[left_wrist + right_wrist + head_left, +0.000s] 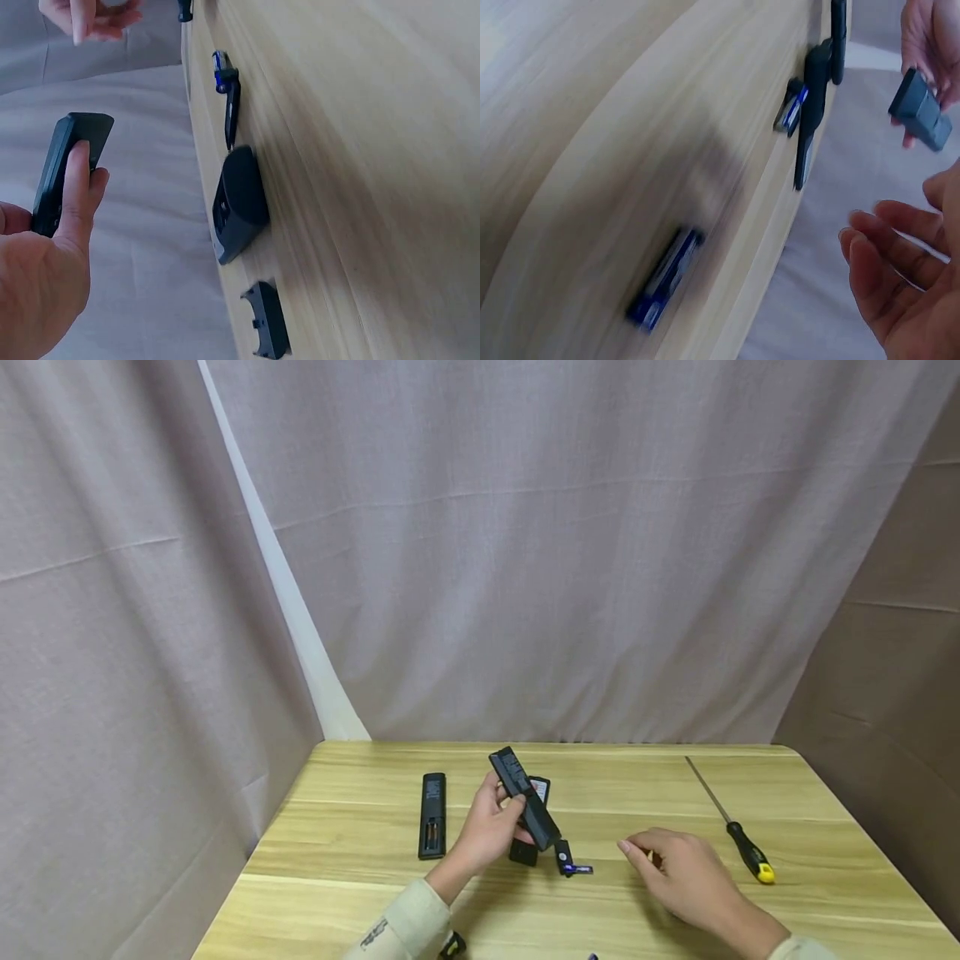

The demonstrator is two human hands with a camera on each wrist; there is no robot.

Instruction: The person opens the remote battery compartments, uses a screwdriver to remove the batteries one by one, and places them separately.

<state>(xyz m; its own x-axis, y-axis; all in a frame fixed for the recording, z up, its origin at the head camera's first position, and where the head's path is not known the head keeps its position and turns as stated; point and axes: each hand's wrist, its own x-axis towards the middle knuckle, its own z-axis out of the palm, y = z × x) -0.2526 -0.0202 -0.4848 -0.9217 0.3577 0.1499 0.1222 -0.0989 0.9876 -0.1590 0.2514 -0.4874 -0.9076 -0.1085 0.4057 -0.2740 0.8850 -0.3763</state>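
Note:
My left hand (487,827) holds a black remote control (525,797) above the table, its printed back facing up and the thumb across it. Beneath it lies a second dark device (523,852) with a white patch, partly hidden by hand and remote. Close by, a blue battery (580,869) rests against a small black piece (562,853). My right hand (686,877) hovers to the right, its fingers loosely bent; the right wrist view shows nothing in them. Below that hand, another blue battery (666,277) lies on the wood, blurred.
Another black remote (432,814) lies at the left, its battery compartment uncovered. A long screwdriver (738,839) with a black and yellow handle lies at the right. A black-and-yellow object (452,946) shows beside the left sleeve. Grey curtains (525,568) hang behind the wooden table (300,877).

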